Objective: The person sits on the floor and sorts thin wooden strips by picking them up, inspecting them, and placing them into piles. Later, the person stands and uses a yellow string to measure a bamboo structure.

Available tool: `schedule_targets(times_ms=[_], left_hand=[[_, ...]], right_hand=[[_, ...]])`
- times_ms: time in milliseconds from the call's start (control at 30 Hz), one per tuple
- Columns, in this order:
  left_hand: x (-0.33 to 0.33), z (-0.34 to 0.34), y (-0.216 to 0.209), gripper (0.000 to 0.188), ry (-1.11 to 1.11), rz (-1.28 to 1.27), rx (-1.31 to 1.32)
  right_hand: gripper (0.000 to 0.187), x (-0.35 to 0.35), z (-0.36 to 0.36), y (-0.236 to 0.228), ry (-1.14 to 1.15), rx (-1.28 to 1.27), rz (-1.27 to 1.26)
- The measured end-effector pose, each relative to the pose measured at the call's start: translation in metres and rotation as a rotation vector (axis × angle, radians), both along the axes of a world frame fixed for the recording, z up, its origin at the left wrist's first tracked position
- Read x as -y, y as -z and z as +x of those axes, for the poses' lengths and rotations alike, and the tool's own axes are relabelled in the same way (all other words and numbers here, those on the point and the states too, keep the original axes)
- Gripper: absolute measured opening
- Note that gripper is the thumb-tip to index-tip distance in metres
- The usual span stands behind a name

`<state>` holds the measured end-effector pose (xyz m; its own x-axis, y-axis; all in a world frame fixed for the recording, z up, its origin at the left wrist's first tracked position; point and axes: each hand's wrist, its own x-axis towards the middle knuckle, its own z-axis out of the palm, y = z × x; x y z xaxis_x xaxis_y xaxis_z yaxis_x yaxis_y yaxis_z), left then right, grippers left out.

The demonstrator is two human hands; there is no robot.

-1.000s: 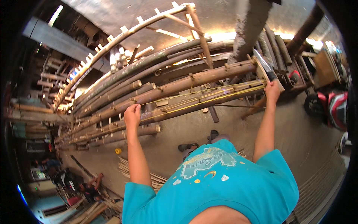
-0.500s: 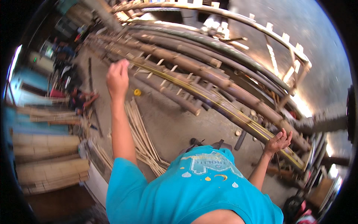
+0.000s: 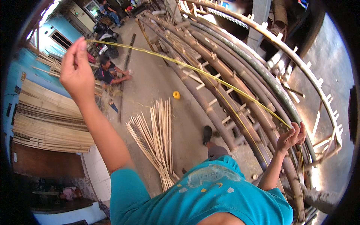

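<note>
A thin yellow cord [image 3: 165,57] stretches across in front of me, slanting down from far left to near right. My left hand [image 3: 78,73], raised at the left, pinches its far end between thumb and fingers. At the right, my right hand [image 3: 290,138] has its fingers curled around the cord above the bamboo poles. A second yellow strand [image 3: 236,114] runs loosely over the brown bamboo poles [image 3: 204,100], and more cord hangs below my right hand. Several long poles lie side by side on the right, with short pale pegs sticking out.
Split bamboo strips [image 3: 161,138] lie fanned on the floor, near a yellow roll [image 3: 176,95]. A person [image 3: 110,73] sits low at the left; another person [image 3: 110,13] is farther back. Bamboo panels [image 3: 48,116] lean at the left. A pegged curved rail [image 3: 315,82] runs along the right.
My left hand has moved left and the cord has lifted off the poles, now taut between my hands. My right hand has closed on it. The view has turned left.
</note>
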<state>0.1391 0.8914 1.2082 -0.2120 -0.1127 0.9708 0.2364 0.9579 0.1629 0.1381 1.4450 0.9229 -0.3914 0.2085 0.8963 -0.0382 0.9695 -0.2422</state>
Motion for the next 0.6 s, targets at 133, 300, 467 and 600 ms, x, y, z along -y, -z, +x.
schedule_targets(times_ms=[133, 300, 467, 600], left_hand=[[0.051, -0.085, 0.023, 0.019, -0.005, 0.052, 0.187], [0.132, -0.224, 0.088, 0.02, 0.023, -0.04, 0.496], [0.214, -0.361, 0.172, 0.021, 0.087, 0.03, 0.767], [0.268, -0.491, 0.252, 0.021, 0.176, -0.006, 0.858]], right_hand=[[0.058, 0.075, -0.092, 0.021, -0.005, -0.019, -0.062], [0.03, 0.177, -0.188, 0.018, -0.151, 0.18, -0.048], [0.017, 0.279, -0.25, 0.007, -0.273, 0.445, -0.065], [0.02, 0.334, -0.286, 0.018, -0.189, 0.578, -0.084]])
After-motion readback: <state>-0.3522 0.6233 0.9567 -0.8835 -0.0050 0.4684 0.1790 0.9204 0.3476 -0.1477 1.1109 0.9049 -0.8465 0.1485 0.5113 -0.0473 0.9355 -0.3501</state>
